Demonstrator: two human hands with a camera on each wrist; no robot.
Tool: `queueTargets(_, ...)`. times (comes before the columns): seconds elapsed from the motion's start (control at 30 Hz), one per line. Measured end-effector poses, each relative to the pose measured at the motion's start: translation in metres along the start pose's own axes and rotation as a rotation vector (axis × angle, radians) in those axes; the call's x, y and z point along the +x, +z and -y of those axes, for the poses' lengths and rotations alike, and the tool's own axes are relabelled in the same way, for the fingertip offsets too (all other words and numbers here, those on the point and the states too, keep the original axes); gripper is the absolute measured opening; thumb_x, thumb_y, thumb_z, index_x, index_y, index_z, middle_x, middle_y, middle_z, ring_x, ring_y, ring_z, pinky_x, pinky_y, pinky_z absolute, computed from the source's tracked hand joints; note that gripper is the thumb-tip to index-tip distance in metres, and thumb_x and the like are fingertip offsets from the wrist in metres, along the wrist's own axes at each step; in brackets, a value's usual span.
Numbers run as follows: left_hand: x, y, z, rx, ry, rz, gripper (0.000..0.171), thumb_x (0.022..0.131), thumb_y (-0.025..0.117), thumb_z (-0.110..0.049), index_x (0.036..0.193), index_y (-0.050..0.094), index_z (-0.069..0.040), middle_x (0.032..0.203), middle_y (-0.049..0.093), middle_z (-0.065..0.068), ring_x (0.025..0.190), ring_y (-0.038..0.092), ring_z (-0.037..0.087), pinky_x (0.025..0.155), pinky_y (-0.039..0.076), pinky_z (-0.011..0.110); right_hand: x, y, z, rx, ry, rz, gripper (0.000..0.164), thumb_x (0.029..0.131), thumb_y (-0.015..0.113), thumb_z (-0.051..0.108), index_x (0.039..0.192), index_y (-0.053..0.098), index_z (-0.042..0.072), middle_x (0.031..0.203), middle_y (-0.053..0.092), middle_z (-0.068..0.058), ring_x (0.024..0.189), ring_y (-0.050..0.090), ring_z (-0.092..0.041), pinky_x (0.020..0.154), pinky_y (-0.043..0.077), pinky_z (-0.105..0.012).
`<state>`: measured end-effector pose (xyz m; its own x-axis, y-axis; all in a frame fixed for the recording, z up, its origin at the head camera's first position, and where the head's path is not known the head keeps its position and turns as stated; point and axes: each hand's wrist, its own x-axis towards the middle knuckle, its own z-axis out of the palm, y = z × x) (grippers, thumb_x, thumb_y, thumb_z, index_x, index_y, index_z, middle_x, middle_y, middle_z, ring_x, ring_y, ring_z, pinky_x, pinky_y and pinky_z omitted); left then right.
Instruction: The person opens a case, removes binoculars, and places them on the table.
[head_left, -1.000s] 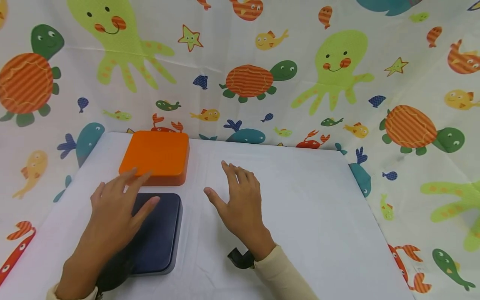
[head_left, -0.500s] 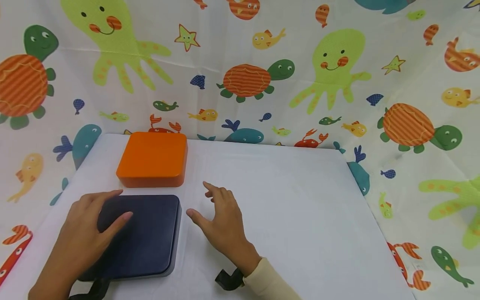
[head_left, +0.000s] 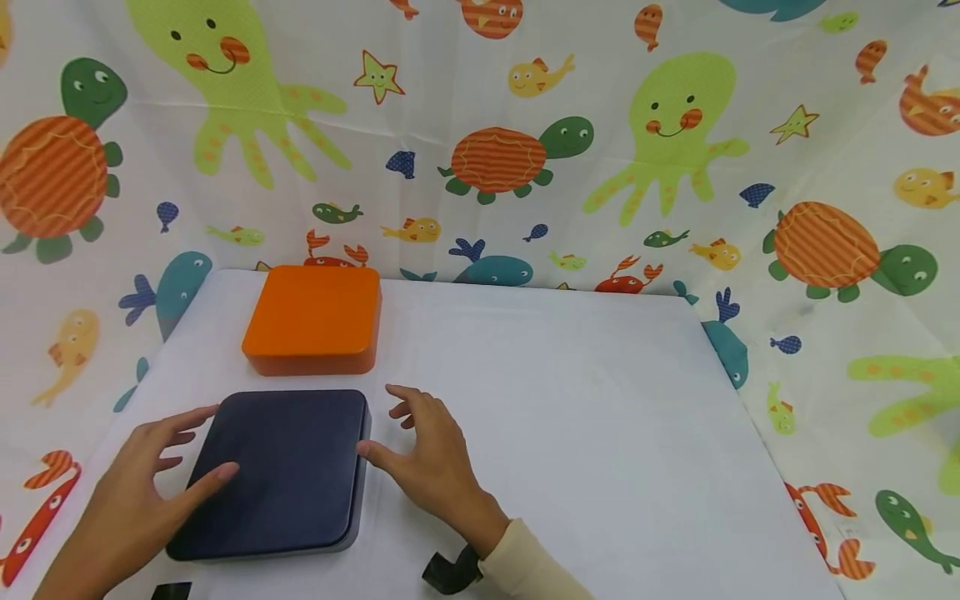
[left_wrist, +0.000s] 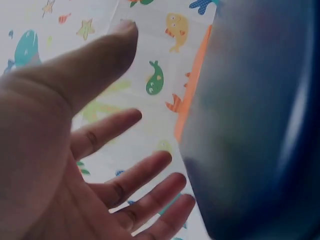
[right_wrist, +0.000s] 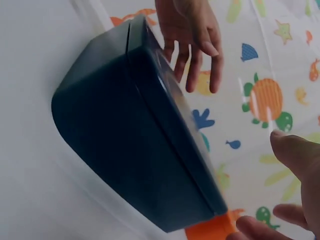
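A dark navy box with rounded corners lies flat on the white tabletop. Its lid seam shows along the box side in the right wrist view. My left hand is at the box's left edge, fingers spread and thumb reaching over the lid; the left wrist view shows a gap between its fingertips and the box. On the opposite side, my right hand has its thumb by the right edge; whether it touches cannot be told. Neither hand grips anything. An orange box sits just behind the navy one.
A white cloth covers the table, which stretches away to the right. Behind and at both sides hangs a curtain printed with sea animals. A black strap piece sits at my right wrist.
My left hand has drawn back from above the boxes to the navy box's left side. My right hand has moved left and nearer to that box. Both boxes have stayed put.
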<state>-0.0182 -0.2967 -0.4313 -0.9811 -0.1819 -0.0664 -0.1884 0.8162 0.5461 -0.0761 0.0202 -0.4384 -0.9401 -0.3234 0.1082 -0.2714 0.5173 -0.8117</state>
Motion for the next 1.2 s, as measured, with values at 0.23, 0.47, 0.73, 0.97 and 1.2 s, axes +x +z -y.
queueTargets(0.23, 0.002, 0.001, 0.030, -0.146, -0.009, 0.153, 0.099, 0.100, 0.073, -0.046, 0.169, 0.016, -0.004, 0.165, 0.024, 0.037, 0.133, 0.036, 0.059, 0.107, 0.053, 0.059, 0.002, 0.009, -0.008, 0.162, 0.061, 0.117, 0.081, 0.087, 0.087, 0.049, 0.155, 0.044, 0.046, 0.123, 0.071, -0.003, 0.103, 0.061, -0.006, 0.091, 0.057, -0.030)
queueTargets(0.47, 0.003, 0.007, 0.055, -0.231, 0.066, 0.152, 0.089, 0.101, 0.075, -0.031, 0.170, 0.021, -0.019, 0.167, 0.030, 0.026, 0.123, 0.042, -0.006, 0.073, 0.036, -0.002, 0.005, 0.019, -0.018, 0.264, 0.079, 0.172, 0.093, 0.081, 0.094, 0.041, 0.156, 0.040, 0.051, 0.119, 0.070, 0.000, 0.098, 0.062, -0.006, 0.088, 0.056, -0.025)
queueTargets(0.73, 0.004, 0.014, 0.074, -0.330, 0.091, 0.186, 0.088, 0.102, 0.074, -0.020, 0.170, 0.019, -0.029, 0.172, 0.027, -0.006, 0.116, 0.037, -0.024, 0.080, 0.041, -0.001, 0.006, 0.031, -0.028, 0.346, 0.070, 0.203, 0.094, 0.079, 0.097, 0.031, 0.157, 0.045, 0.042, 0.108, 0.068, 0.004, 0.090, 0.064, -0.007, 0.083, 0.056, -0.020)
queueTargets(0.97, 0.002, 0.023, 0.080, -0.360, 0.109, 0.160, 0.089, 0.099, 0.077, -0.016, 0.170, 0.023, -0.027, 0.167, 0.032, -0.014, 0.118, 0.039, -0.023, 0.082, 0.043, 0.000, 0.003, 0.033, -0.029, 0.397, 0.101, 0.210, 0.093, 0.079, 0.097, 0.025, 0.157, 0.048, 0.036, 0.100, 0.069, 0.007, 0.085, 0.066, -0.004, 0.081, 0.058, -0.019)
queueTargets(1.2, -0.003, 0.028, 0.076, -0.386, 0.113, 0.109, 0.087, 0.098, 0.078, -0.014, 0.168, 0.028, -0.026, 0.158, 0.037, -0.024, 0.118, 0.041, -0.020, 0.083, 0.041, -0.002, 0.001, 0.034, -0.023, 0.442, 0.153, 0.184, 0.090, 0.077, 0.097, 0.016, 0.155, 0.053, 0.030, 0.093, 0.072, 0.006, 0.077, 0.068, 0.000, 0.076, 0.059, -0.018)
